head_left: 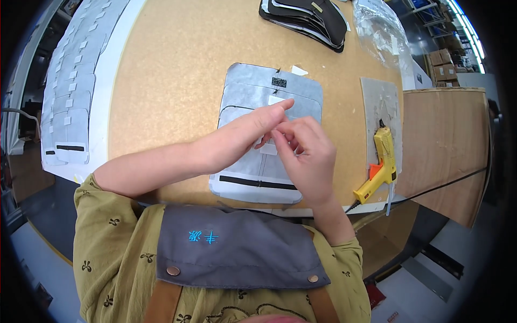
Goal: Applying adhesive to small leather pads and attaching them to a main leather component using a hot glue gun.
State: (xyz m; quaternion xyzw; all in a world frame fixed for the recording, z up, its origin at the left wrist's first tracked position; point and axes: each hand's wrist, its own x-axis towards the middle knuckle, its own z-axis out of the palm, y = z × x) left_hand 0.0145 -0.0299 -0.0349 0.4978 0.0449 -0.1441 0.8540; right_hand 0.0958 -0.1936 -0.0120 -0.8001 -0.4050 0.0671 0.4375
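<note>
On the tabletop in front of me lies a stack of flat grey fabric panels [242, 156] with rounded corners. It carries a black strip [258, 183] along its near edge, a small dark patch [279, 82] near the far edge, and white tabs along its middle. My left hand [242, 129] is above the panels, thumb and finger pressed together, other fingers mostly hidden. My right hand [309, 148] meets it with thumb and forefinger pinched together and the other fingers curled. Whatever sits between the fingertips is too small or hidden to make out.
A yellow glue gun [383, 156] with an orange trigger rests by a stained board [371, 89] on the right. Dark cases [309, 21] are piled at the far side, beside clear plastic wrap [379, 32]. More grey panels [70, 102] with white tabs overlap at left. A cable [447, 185] crosses a wooden surface.
</note>
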